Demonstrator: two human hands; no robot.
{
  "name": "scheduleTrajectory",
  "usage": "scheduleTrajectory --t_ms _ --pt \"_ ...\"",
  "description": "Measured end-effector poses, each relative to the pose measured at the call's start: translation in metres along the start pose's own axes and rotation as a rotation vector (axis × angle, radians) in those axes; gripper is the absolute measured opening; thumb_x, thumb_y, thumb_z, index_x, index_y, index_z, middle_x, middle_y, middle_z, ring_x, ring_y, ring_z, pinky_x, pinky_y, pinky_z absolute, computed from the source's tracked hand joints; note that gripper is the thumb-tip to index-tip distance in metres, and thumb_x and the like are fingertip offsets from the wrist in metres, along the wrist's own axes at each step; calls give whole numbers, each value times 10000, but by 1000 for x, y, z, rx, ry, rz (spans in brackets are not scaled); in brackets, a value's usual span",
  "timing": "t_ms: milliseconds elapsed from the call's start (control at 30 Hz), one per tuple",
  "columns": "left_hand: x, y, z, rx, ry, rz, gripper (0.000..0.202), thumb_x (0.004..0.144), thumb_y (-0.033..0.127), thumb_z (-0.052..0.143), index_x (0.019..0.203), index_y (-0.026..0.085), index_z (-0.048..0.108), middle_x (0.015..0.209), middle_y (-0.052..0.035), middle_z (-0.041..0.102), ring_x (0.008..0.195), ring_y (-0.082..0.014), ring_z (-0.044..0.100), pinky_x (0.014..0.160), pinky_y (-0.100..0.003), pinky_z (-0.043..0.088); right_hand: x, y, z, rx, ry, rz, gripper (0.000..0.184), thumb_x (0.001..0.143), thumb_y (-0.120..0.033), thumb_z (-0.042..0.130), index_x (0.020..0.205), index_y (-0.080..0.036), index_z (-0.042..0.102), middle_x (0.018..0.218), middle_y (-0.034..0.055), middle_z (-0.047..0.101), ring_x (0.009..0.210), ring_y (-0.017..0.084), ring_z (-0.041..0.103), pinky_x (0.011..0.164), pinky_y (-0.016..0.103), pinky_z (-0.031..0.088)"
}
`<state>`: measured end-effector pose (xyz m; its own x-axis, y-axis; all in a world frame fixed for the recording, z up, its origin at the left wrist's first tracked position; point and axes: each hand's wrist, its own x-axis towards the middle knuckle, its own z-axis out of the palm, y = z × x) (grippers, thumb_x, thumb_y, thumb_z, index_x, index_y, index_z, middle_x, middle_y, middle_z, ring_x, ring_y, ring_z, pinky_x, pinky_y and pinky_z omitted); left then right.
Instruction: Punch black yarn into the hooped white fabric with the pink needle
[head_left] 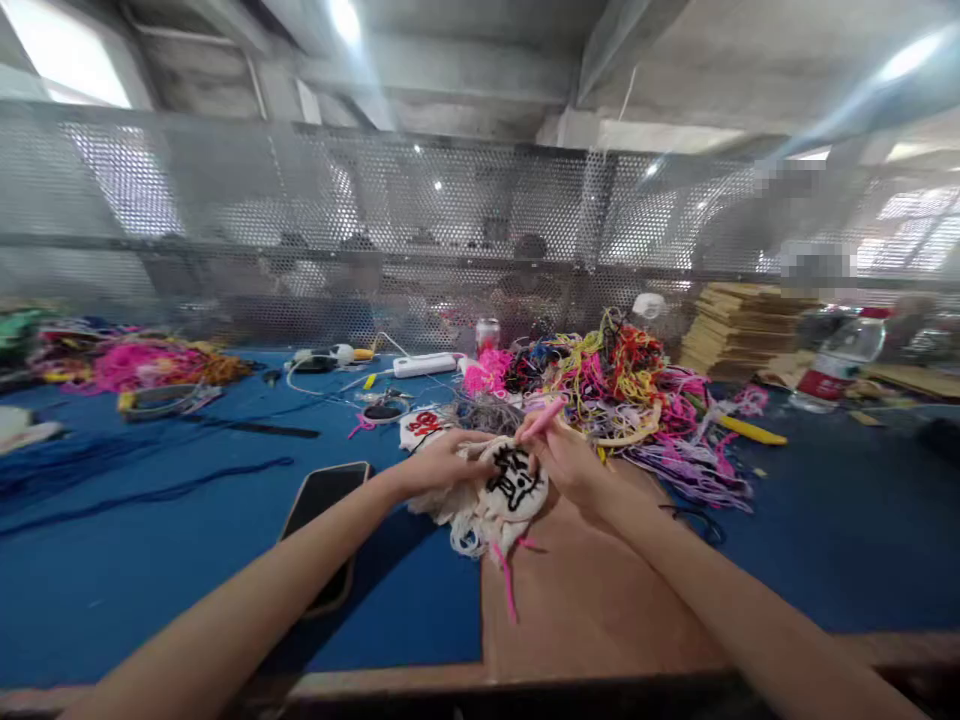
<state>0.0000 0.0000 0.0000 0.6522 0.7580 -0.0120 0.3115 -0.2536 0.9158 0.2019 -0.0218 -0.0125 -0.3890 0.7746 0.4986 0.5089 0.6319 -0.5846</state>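
With the white cloth [514, 492] gripped in the left hand [444, 462], over the left edge of the brown board [600, 600], and the pink tool [543, 418] pinched in the right hand [571, 462], guide gently, bracing close by (piercing or not, cannot tell), clear of pink yarn [509, 590].

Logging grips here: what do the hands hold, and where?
Left hand: cream fabric, by its left side. Right hand: pink stick; exact grip unclear.

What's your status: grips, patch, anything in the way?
Left grip holds white patch. Right grip on pink pen-like tool, near patch's far edge. Tangled yarn heap beyond; phone partly behind left forearm.
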Motion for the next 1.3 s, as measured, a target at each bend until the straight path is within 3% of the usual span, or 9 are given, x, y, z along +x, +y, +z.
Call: scheduleTrajectory --t_ms 333,600,833,967,1100,1300 --pt "-1 2 1 70 -6 41 382 706 303 597 1068 181 596 953 -39 639 810 -160 552 727 -262 437 0 -3 1 -19 12 -23 147 895 -279 342 859 -195 457 722 2 531 517 110 505 580 257 401" --pt "0 -2 0 137 1 66 362 721 297 575 1058 167 598 943 -41 641 782 -158 553 723 -253 428 -1 2 -1 81 -16 -196 84 864 -226 431 802 -192 478 841 26 534 785 127 513 727 250 410" --pt "-1 3 1 147 -8 89 356 724 314 570 1041 157 606 889 -30 646 752 -152 554 711 -242 427 3 1 -4 -76 -133 -221 92 855 -192 433 795 -181 502 932 50 506 811 132 497 715 245 405" --pt "-2 4 1 121 -2 62 407 712 327 586 1086 166 587 959 -36 646 823 -175 568 746 -256 434 3 1 -2 -9 -13 -123 106 869 -247 420 819 -183 488 787 20 530 720 131 522 699 256 407" --pt "-2 3 0 135 20 28 422 701 318 598 1098 173 584 998 -41 645 862 -194 575 770 -277 438 0 -2 -3 37 -32 15 178 906 -299 328 871 -188 461 615 -26 511 533 114 518 623 259 404" --pt "-1 1 1 93 7 18 430 701 314 598 1107 176 576 1001 -45 651 870 -193 579 762 -277 447 0 -4 -4 103 -16 44 193 909 -320 298 863 -183 427 601 -27 510 497 114 534 586 254 409"
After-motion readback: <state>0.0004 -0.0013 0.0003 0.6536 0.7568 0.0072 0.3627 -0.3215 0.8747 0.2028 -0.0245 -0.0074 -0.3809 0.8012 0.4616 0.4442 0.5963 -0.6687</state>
